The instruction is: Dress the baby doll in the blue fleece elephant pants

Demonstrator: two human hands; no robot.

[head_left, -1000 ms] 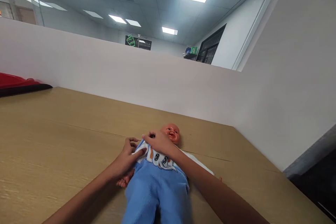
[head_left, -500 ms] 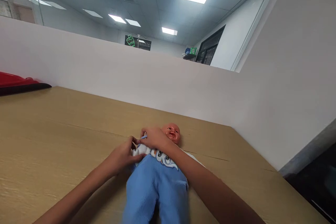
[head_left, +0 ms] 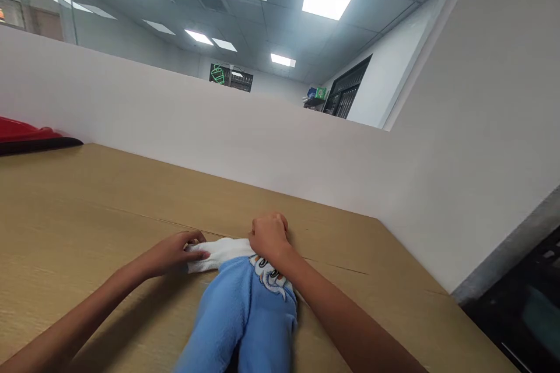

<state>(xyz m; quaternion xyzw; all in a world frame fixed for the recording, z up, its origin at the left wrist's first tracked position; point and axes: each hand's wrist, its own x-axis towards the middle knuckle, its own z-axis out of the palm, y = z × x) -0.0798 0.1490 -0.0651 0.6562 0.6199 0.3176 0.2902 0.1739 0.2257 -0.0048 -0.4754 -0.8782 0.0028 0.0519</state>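
Note:
A baby doll in a blue fleece suit (head_left: 245, 315) lies on its back on the wooden table (head_left: 87, 210), legs towards me. Its head is hidden under my right hand (head_left: 269, 236), which is closed over the top of the suit. My left hand (head_left: 177, 250) grips the suit's white sleeve (head_left: 216, 252) and holds it stretched out to the left. A cartoon print (head_left: 269, 274) shows on the chest.
A white partition (head_left: 196, 128) runs along the table's far edge and a grey wall (head_left: 481, 128) closes the right side. A red and black object (head_left: 30, 137) lies at the far left. A dark surface (head_left: 520, 303) sits beyond the table's right edge.
My left hand has moved left, drawing the white sleeve out sideways. My right hand has slid up over the doll's head, which is now covered. The view has shifted slightly.

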